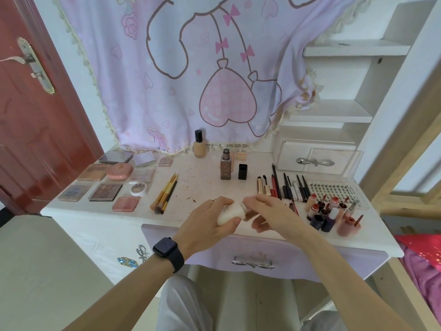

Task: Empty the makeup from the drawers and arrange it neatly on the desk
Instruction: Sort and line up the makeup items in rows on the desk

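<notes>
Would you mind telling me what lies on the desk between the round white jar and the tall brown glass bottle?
In the head view, a bundle of gold-handled makeup brushes lies between the round white jar and the tall brown glass bottle.

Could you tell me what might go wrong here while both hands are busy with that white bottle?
The right hand works at the white bottle held by the left hand, just beside the upright lip tints; a stray elbow or wrist could topple them. If the bottle is open, product might spill onto the desk or the brushes.
</notes>
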`<state>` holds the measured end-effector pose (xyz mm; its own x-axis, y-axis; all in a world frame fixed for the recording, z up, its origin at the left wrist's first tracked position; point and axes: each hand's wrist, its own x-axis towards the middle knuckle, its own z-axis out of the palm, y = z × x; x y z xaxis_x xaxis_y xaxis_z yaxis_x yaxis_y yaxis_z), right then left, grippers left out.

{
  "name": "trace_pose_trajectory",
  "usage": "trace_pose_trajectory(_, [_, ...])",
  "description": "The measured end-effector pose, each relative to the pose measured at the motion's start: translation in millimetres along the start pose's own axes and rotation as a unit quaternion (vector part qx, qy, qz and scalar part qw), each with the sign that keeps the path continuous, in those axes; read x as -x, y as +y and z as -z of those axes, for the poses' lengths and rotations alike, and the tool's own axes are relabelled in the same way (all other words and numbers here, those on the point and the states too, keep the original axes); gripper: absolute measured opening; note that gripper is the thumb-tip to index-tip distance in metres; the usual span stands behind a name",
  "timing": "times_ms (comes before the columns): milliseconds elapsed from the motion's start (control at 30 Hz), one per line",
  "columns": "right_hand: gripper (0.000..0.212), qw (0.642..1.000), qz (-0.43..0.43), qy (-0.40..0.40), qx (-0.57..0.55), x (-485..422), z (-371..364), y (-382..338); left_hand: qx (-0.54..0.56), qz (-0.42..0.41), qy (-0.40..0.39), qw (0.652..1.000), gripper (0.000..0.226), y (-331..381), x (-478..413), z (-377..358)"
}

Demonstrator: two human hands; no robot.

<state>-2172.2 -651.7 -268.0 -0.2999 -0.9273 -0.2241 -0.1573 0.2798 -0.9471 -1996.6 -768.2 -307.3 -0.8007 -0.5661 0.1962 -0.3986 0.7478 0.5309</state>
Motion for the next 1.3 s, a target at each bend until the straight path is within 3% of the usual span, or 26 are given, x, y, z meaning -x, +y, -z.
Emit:
trace_pose_trajectory(33, [0.018, 0.999, 0.016, -0.019, -0.028, -1, 4, 2, 0.000, 0.001, 0.002, 1.000, 0.049, -2, 0, 0])
trace_pose_trajectory(100, [0.038, 0.997, 0.035, -0.039, -0.052, -3, 8, 6, -0.003, 0.001, 0.003, 1.000, 0.051, -6, 1, 0])
trace_pose_trajectory(167, [0.035, 0.997, 0.021, -0.026, -0.065, -3, 4, 5, -0.004, -0.002, 0.004, 1.000, 0.052, -5, 2, -1])
trace_pose_trajectory(267, [0.040, 1.000, -0.003, 0.009, -0.006, -3, -4, 0, -0.012, -0.006, -0.001, 1.000, 0.053, -3, 2, 0])
trace_pose_trajectory(367, [0.031, 0.999, 0.035, 0.010, 0.011, -4, -4, 1, -0.004, -0.002, -0.003, 1.000, 0.051, -5, 0, 0])
trace_pose_trajectory(467, [0.019, 0.996, 0.085, 0.022, -0.014, -4, 4, -1, 0.089, 0.013, 0.030, 0.996, 0.040, -8, 1, 1])
trace_pose_trajectory(667, [0.026, 0.990, 0.090, 0.044, -0.103, -6, 4, 1, 0.221, 0.053, 0.110, 0.968, 0.017, -7, 1, 11])
trace_pose_trajectory(800, [0.026, 0.973, 0.072, 0.039, -0.214, -12, -5, 12, 0.270, 0.108, 0.119, 0.949, 0.046, -7, -5, 11])
trace_pose_trajectory(867, [0.024, 0.973, 0.056, 0.059, -0.214, -16, -9, 19, 0.266, 0.129, 0.117, 0.948, 0.059, -12, -12, 9])
trace_pose_trajectory(967, [0.027, 0.986, 0.028, 0.105, -0.127, -24, -14, 30, 0.246, 0.155, 0.132, 0.948, 0.067, -22, -28, 1])
trace_pose_trajectory(1100, [0.018, 0.985, 0.033, 0.148, 0.077, -37, -12, 34, 0.217, 0.190, 0.162, 0.944, 0.074, -31, -51, -13])
trace_pose_trajectory(1300, [0.025, 0.918, 0.078, 0.175, 0.346, -83, 5, 25, 0.208, 0.198, 0.169, 0.943, 0.072, -32, -81, -29])
